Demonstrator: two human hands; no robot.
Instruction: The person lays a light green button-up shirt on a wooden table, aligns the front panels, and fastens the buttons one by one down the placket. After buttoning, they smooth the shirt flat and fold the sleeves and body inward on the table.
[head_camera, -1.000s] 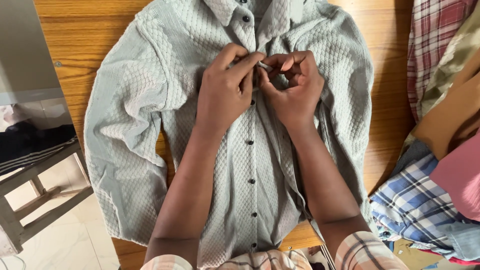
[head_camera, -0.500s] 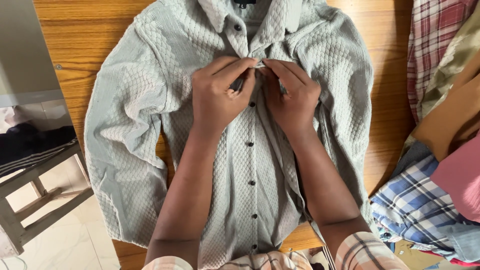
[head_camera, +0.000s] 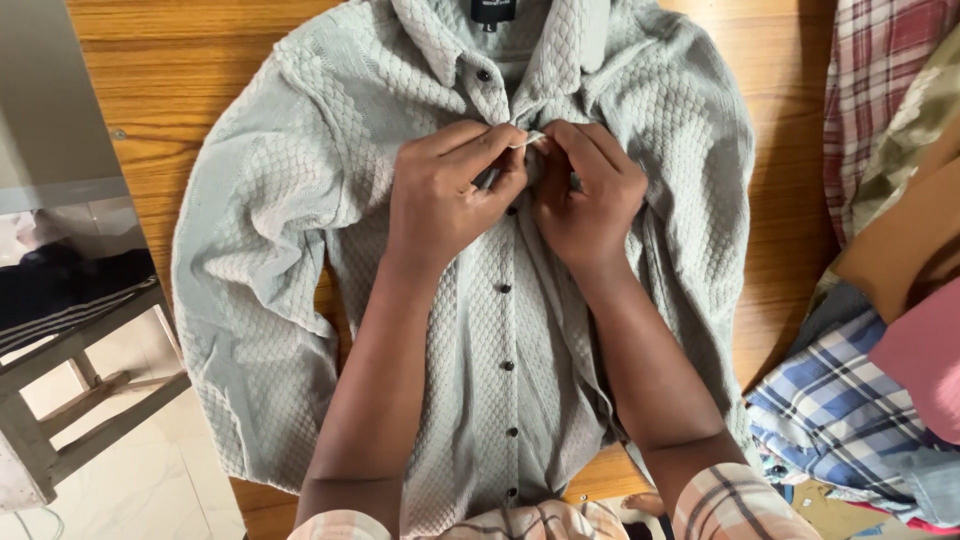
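Lying flat, the grey quilted shirt (head_camera: 300, 200) has both hands' fingers (head_camera: 470, 150) pinching its placket.

One view only: a head-worn camera, looking almost straight down from above the wooden table (head_camera: 770, 250). It sits close to the work, so the forearms enter from the bottom edge of the frame and the left hand (head_camera: 450, 195) and right hand (head_camera: 590, 195) meet just above frame centre. The grey shirt (head_camera: 280, 200) fills the middle, collar toward the top edge. The left edge of the frame takes in floor and a wooden stool (head_camera: 80, 380); the right edge takes in a pile of clothes (head_camera: 860, 400). No second view overlaps.
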